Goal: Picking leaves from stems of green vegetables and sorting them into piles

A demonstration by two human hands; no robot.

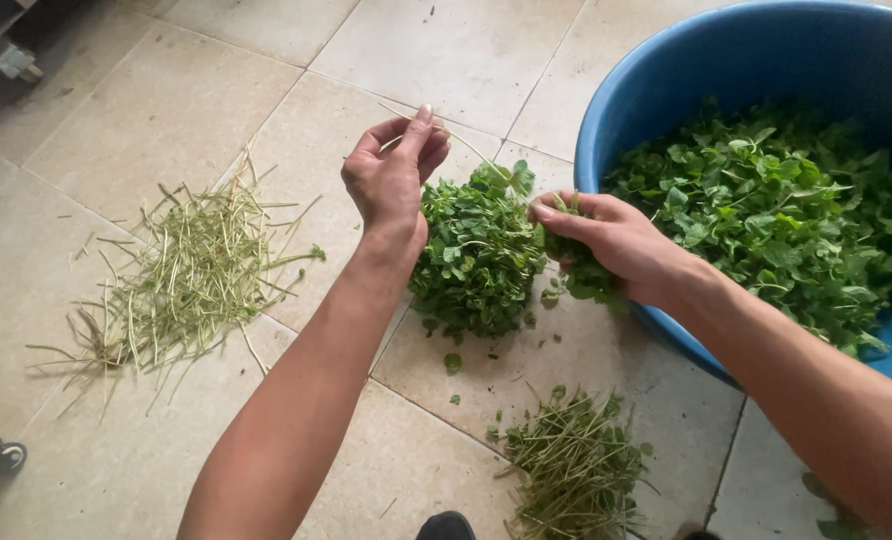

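Your left hand (391,180) is pinching a thin, pale stripped stem (461,142) between thumb and fingertips, lifted clear so it stays apart from the leaves. Your right hand (606,235) is closing around a small bunch of green leafy sprigs (576,270) just beside the rim of the big round blue plastic tub (656,90) at two o'clock — near enough to draw more greens from it. Between your hands, a heap of plucked green leaves (476,255) is sitting on the beige tiled floor (166,110). Bare stems are lying sorted — a straw-coloured pile (181,275) at nine o'clock, a greener one (576,465) at six.
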